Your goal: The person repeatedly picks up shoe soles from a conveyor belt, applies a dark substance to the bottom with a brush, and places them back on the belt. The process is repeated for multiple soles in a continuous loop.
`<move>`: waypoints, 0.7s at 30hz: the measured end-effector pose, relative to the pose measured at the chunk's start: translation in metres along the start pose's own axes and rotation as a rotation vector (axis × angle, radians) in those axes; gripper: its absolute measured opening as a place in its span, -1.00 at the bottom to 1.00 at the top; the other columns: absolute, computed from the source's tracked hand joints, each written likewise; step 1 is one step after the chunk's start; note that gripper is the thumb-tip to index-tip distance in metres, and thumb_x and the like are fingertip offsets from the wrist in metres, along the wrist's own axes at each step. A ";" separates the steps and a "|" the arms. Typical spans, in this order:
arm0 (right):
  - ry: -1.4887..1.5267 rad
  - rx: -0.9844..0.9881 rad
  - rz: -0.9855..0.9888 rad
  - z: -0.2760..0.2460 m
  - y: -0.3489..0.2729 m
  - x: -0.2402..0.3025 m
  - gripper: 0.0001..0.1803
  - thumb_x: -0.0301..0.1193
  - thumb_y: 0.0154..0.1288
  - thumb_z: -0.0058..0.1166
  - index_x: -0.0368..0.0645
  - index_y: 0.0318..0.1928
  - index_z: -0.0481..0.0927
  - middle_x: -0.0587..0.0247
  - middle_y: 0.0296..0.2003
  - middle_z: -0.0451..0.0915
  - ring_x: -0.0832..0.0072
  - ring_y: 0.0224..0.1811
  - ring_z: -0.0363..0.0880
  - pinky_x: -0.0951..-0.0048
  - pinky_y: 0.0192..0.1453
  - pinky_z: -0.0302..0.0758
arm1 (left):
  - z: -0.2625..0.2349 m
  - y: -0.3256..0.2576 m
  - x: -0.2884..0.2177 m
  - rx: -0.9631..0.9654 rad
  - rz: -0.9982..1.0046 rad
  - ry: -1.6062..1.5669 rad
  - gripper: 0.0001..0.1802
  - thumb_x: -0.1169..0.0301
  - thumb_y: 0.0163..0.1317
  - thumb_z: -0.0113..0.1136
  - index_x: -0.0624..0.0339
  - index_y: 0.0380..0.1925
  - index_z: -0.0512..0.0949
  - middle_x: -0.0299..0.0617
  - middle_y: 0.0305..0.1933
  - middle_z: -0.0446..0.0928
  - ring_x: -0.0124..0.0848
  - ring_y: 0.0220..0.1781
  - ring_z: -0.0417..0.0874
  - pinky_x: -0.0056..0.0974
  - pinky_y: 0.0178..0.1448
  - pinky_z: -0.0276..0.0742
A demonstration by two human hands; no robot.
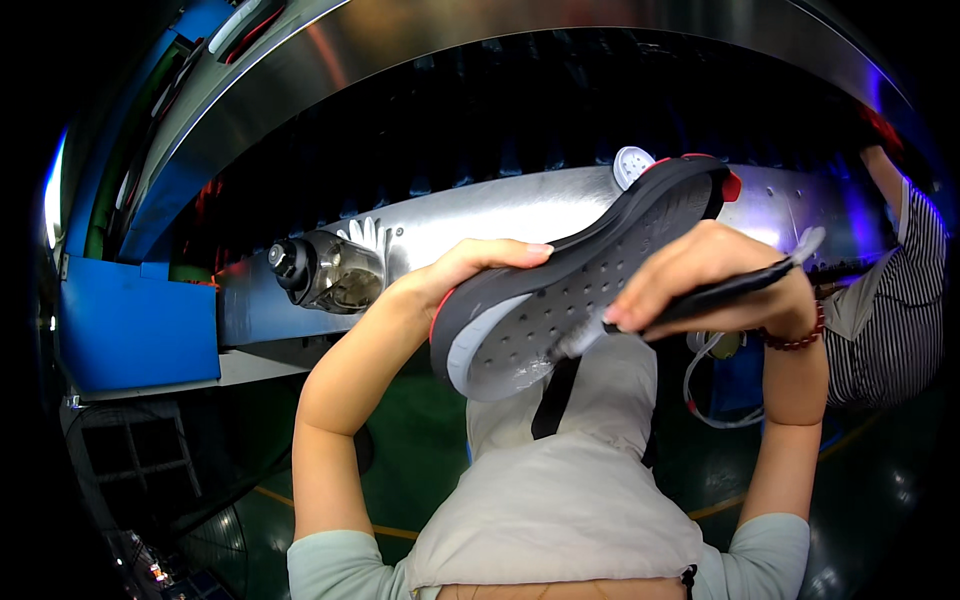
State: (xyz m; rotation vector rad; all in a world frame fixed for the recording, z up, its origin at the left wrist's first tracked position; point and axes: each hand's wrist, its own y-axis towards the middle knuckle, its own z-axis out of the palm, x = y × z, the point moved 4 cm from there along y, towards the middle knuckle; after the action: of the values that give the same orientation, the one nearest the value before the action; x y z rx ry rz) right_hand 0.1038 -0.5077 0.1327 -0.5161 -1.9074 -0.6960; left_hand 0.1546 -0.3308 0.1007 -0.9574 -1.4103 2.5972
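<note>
A dark grey shoe sole with a raised black rim, red patches and a pale grey heel area is held up over my lap, tilted. My left hand grips its left edge, the thumb on the rim and the other fingers hidden beneath. Closed round a brush with a black handle is my right hand. The pale bristles touch the dotted inner face of the sole near the heel, where a wet, whitish patch shows.
On the metal ledge stand a clear bottle with a black cap, a white glove and a round white piece with holes. A blue box is at left. A person in stripes works at right.
</note>
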 end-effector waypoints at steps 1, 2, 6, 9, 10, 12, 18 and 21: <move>0.020 -0.025 0.008 0.001 0.001 -0.006 -0.79 -0.60 -0.08 0.16 -0.35 -0.34 0.55 0.03 -0.33 0.59 0.28 -0.26 0.58 0.43 -0.19 0.51 | -0.001 -0.002 0.000 -0.024 0.004 -0.004 -0.51 0.22 0.00 0.16 0.29 -0.09 0.45 -0.03 -0.10 0.48 -0.35 -0.14 0.51 -0.33 -0.03 0.40; 0.001 0.019 0.082 0.004 0.001 -0.006 -0.83 -0.59 -0.07 0.17 -0.31 -0.36 0.58 0.05 -0.33 0.60 0.29 -0.23 0.59 0.47 -0.15 0.51 | -0.004 0.005 0.000 0.121 0.080 0.037 -0.50 0.22 -0.03 0.20 0.28 -0.09 0.46 -0.04 -0.11 0.49 -0.35 -0.16 0.51 -0.32 -0.05 0.40; -0.228 0.053 0.100 -0.006 -0.016 0.008 -0.83 -0.60 -0.07 0.15 -0.31 -0.36 0.58 0.02 -0.32 0.59 0.33 -0.23 0.60 0.45 -0.19 0.52 | -0.022 -0.001 0.009 -0.035 -0.032 -0.056 -0.53 0.26 -0.07 0.23 0.25 -0.13 0.49 -0.08 -0.11 0.49 -0.36 -0.16 0.50 -0.34 -0.06 0.39; -0.058 -0.176 0.053 -0.012 -0.015 0.001 -0.84 -0.56 -0.04 0.15 -0.33 -0.37 0.56 0.00 -0.33 0.59 0.28 -0.23 0.59 0.45 -0.17 0.52 | -0.034 -0.002 0.010 -0.095 0.084 -0.088 -0.53 0.27 -0.08 0.23 0.25 -0.13 0.49 -0.09 -0.11 0.49 -0.36 -0.15 0.50 -0.35 -0.04 0.38; 0.000 -0.157 0.079 -0.011 -0.019 -0.010 -0.85 -0.57 -0.03 0.15 -0.34 -0.36 0.56 0.01 -0.32 0.59 0.26 -0.21 0.58 0.43 -0.14 0.52 | -0.034 -0.006 0.010 -0.197 0.095 -0.089 -0.53 0.30 -0.08 0.22 0.26 -0.11 0.48 -0.10 -0.11 0.49 -0.38 -0.15 0.50 -0.37 -0.03 0.37; -0.027 -0.114 0.152 -0.008 -0.030 -0.013 -0.83 -0.60 -0.05 0.16 -0.33 -0.36 0.56 0.02 -0.32 0.59 0.27 -0.20 0.58 0.42 -0.12 0.52 | -0.044 0.005 0.011 0.095 0.112 -0.051 -0.53 0.35 -0.10 0.21 0.27 -0.11 0.48 -0.09 -0.14 0.50 -0.39 -0.15 0.50 -0.37 -0.03 0.37; -0.030 -0.365 0.156 -0.010 -0.038 -0.017 -0.81 -0.63 -0.11 0.20 -0.28 -0.37 0.58 0.05 -0.31 0.59 0.33 -0.21 0.59 0.47 -0.13 0.50 | -0.072 0.006 0.027 -0.054 0.117 -0.154 -0.48 0.34 -0.13 0.17 0.30 -0.08 0.45 -0.07 -0.14 0.50 -0.35 -0.17 0.52 -0.34 -0.03 0.38; -0.058 -0.248 0.178 -0.007 -0.050 -0.024 -0.81 -0.64 -0.10 0.20 -0.29 -0.37 0.58 0.05 -0.31 0.59 0.31 -0.23 0.59 0.45 -0.13 0.50 | -0.071 0.003 0.025 0.116 0.189 0.016 -0.49 0.23 -0.01 0.02 0.36 -0.08 0.43 0.00 -0.08 0.48 -0.27 -0.11 0.53 -0.28 0.02 0.40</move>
State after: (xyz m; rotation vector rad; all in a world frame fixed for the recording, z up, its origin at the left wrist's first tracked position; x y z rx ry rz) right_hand 0.0874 -0.5505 0.1015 -0.8596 -1.8106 -0.8121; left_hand 0.1729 -0.2714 0.0577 -1.1441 -1.2044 2.7602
